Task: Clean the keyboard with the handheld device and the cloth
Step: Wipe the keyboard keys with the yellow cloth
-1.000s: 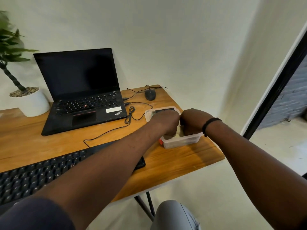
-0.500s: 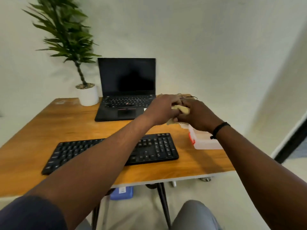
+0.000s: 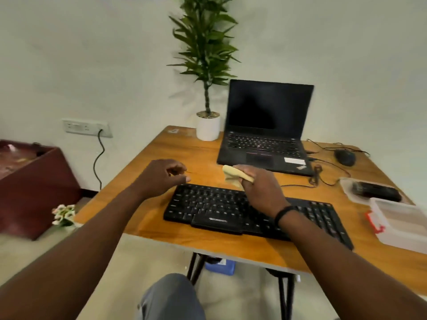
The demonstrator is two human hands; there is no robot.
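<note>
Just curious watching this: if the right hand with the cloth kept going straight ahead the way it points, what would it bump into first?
Probably the open laptop. The right hand grips the yellow cloth over the keyboard and points toward the laptop's front edge, though one view leaves its height unclear.

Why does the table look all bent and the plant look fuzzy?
Head view: the wide-angle lens bends the table edges and stretches the arms near the corners; the plant leaves and the left hand are smeared by motion blur; the black keyboard looks fairly sharp; the laptop screen is dark, without glare.
</note>
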